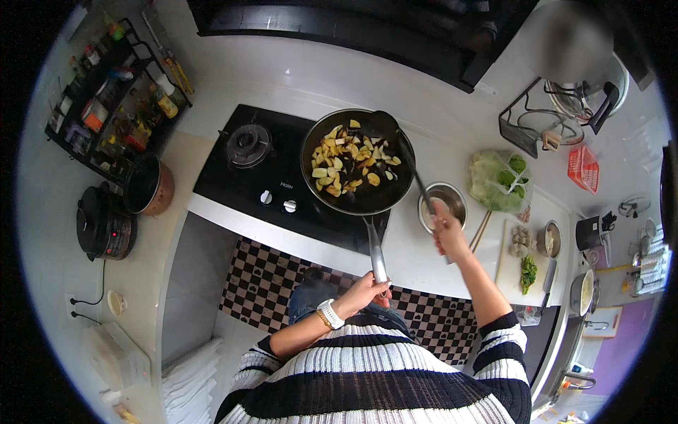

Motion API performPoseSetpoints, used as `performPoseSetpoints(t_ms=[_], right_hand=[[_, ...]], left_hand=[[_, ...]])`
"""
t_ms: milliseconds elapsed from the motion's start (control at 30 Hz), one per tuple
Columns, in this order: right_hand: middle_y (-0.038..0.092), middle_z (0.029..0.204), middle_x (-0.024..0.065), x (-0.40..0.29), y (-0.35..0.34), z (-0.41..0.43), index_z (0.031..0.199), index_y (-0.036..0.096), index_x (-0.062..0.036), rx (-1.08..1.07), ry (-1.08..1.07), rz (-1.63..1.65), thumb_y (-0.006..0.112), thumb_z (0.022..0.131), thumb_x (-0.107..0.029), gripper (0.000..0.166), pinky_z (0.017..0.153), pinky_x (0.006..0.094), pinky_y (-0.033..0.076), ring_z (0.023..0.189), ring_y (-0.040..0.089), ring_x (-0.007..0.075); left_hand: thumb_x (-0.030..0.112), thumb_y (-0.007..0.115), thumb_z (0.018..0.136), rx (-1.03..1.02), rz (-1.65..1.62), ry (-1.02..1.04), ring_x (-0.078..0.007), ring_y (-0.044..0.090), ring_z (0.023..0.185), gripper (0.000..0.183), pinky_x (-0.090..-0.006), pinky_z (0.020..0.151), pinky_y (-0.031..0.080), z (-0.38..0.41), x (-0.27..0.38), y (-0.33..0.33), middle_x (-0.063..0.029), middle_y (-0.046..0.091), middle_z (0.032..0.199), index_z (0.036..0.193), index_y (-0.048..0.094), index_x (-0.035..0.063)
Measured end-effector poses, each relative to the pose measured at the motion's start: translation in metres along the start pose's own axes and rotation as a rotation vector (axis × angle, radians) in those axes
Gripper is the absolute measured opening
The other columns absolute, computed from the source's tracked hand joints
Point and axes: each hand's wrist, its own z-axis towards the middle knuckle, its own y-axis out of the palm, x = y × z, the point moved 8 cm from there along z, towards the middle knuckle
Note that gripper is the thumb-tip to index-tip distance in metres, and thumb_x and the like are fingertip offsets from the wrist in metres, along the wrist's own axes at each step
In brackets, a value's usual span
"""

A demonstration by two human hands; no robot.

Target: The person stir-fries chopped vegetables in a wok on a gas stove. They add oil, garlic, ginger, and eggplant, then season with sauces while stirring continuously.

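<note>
My left hand [365, 292] grips the metal handle [376, 253] of a dark frying pan [356, 204] on the right side of the gas hob. Browned, chopped vegetable pieces [339, 159], possibly eggplant, lie spread over the pan's base. In my right hand [449, 233] is a black spatula [411, 153], held by its handle. Its dark head reaches the pan's far right rim, to the right of the pieces. Under the spatula handle and my right hand stands a steel bowl [454, 198], partly hidden, with something pale inside.
The black hob [228, 183] has a bare burner [249, 146] on the left. Right of the bowl are chopsticks [480, 230], a bag of greens [500, 180], and a cutting board [503, 265] with a knife [549, 278]. A copper-coloured pot [159, 193] and a spice rack [95, 140] stand left.
</note>
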Motion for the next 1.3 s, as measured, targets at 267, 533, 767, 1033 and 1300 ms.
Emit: performPoseSetpoints(t_ms=[267,533,767,1033,1300], right_hand=[[0.046,0.068,0.0002,-0.004,0.08,-0.041,0.157,0.037,-0.0255,-0.423,0.285,0.51,0.05,0.107,-0.028,0.051,0.041,0.0262,0.034,0.048,0.039,0.009],[0.06,0.071,0.0167,-0.016,0.026,-0.099,0.154,0.042,-0.0255,-0.01,-0.537,-0.514,0.063,0.097,-0.009,0.063,0.064,0.0421,0.053,0.06,0.057,0.0357],[0.069,0.087,0.0194,-0.036,-0.002,-0.163,0.151,0.048,-0.0187,-0.099,-0.295,-0.424,0.06,0.098,-0.007,0.056,0.067,0.0352,0.052,0.064,0.063,0.0233],[0.07,0.093,0.026,-0.04,0.015,-0.147,0.148,0.05,-0.0176,-0.126,-0.364,-0.611,0.058,0.099,-0.012,0.05,0.073,0.0499,0.054,0.085,0.068,0.0437],[0.067,0.082,0.0228,-0.009,0.017,-0.077,0.148,0.05,-0.0259,0.103,-0.363,-0.615,0.06,0.099,-0.011,0.052,0.069,0.0478,0.053,0.074,0.067,0.0417]], left_hand=[[0.022,0.053,0.106,0.003,-0.027,0.025,-0.0156,0.07,0.073,0.02,-0.0286,0.068,0.06,0.0,0.002,0.001,-0.007,0.064,0.092,0.111,0.049,0.0033],[0.021,0.053,0.106,-0.018,0.034,-0.015,-0.0176,0.069,0.075,0.024,-0.0314,0.073,0.06,0.002,0.001,0.001,-0.0089,0.064,0.096,0.12,0.048,0.0021],[0.022,0.053,0.106,-0.019,0.018,-0.006,-0.0169,0.07,0.073,0.021,-0.0295,0.069,0.06,0.003,0.002,0.0,-0.0079,0.064,0.092,0.111,0.049,0.0028],[0.021,0.051,0.107,-0.031,0.04,-0.043,-0.0188,0.07,0.078,0.023,-0.031,0.074,0.059,0.002,0.003,0.0,-0.0088,0.065,0.096,0.12,0.047,0.0028],[0.022,0.053,0.106,-0.002,0.024,0.005,-0.017,0.07,0.074,0.02,-0.0298,0.07,0.059,0.0,0.004,0.001,-0.0097,0.065,0.094,0.112,0.048,0.0027]])
